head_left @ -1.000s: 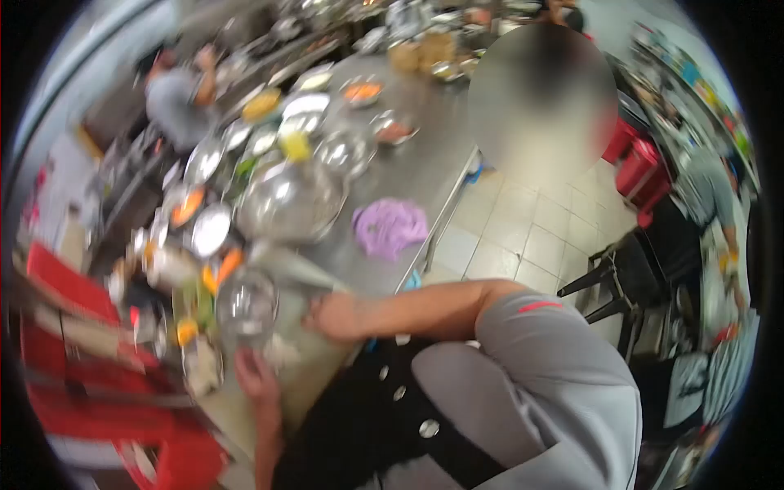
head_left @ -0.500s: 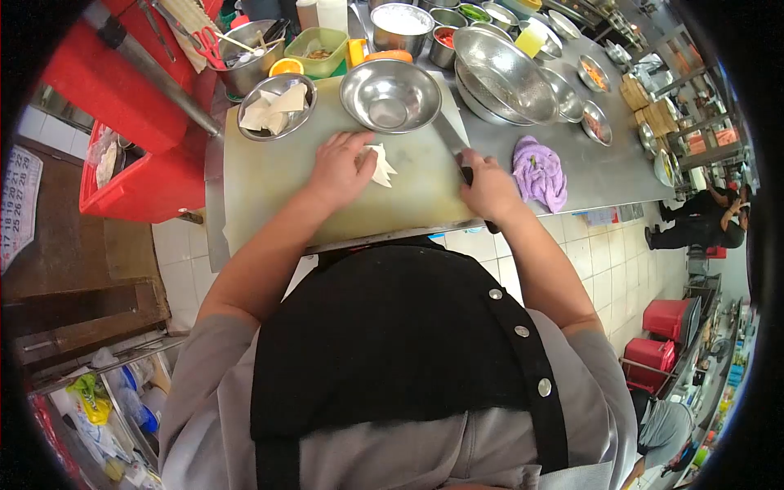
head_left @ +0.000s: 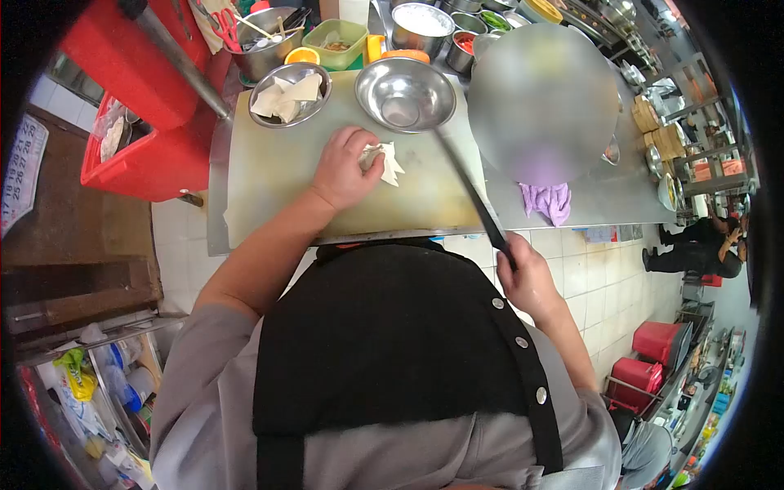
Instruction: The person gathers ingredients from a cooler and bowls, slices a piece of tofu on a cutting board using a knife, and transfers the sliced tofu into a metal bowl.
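My right hand (head_left: 529,278) is wrapped around the black handle of a long knife (head_left: 465,181), just off the front edge of the counter. Its blade points up and left over the cutting board (head_left: 286,192), the tip close to a steel bowl (head_left: 406,98). On the board, the fingers of my left hand (head_left: 349,167) are curled over thin off-white pieces (head_left: 392,167) with pointed ends; part of the stack is hidden under the fingers. Similar off-white sheets fill a second steel bowl (head_left: 289,98) at the upper left.
Behind the board stand a green tub (head_left: 336,45), an orange half (head_left: 302,55) and a steel pot with red scissors (head_left: 224,28). A blurred patch covers much of the counter's right side. A purple cloth (head_left: 549,202) lies below it. Far right, people (head_left: 698,245) stand.
My right hand has drawn the knife back toward my body and lower right, off the board. My left hand stays on the off-white pieces. A blurred patch now covers the colander area.
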`<state>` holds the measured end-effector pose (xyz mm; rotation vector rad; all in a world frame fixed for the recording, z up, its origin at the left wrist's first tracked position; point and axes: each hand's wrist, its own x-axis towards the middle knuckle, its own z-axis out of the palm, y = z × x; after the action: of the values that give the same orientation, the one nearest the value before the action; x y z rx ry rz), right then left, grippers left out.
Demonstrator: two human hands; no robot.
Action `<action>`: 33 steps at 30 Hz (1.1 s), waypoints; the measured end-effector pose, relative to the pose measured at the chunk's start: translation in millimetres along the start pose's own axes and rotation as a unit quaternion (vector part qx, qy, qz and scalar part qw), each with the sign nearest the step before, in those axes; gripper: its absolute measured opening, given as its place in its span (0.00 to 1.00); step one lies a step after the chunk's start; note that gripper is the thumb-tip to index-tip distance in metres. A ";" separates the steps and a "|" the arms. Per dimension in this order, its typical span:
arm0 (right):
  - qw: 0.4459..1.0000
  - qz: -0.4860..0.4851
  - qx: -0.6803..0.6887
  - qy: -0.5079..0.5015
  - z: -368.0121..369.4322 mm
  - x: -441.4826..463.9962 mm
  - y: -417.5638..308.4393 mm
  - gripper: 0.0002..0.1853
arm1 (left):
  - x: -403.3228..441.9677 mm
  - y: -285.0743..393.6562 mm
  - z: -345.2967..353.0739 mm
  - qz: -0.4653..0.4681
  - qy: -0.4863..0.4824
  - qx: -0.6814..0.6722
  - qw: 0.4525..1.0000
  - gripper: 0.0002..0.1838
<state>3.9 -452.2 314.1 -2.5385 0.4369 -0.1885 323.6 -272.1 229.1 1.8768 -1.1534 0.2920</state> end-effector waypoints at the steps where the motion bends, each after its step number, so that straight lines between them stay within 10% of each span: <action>1: 0.998 -0.044 -0.044 -0.017 -1.9 9.8 -10.0 0.18 | -0.5 -1.3 0.7 0.015 0.005 0.007 1.000 0.11; 33: 0.979 -0.023 -0.149 -0.135 12.8 47.0 -24.6 0.12 | -0.9 -8.7 4.2 0.064 0.014 0.028 0.997 0.08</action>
<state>57.4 -442.5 318.8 -2.8150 0.3174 0.2205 329.2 -273.3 221.2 1.8447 -1.2599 0.4242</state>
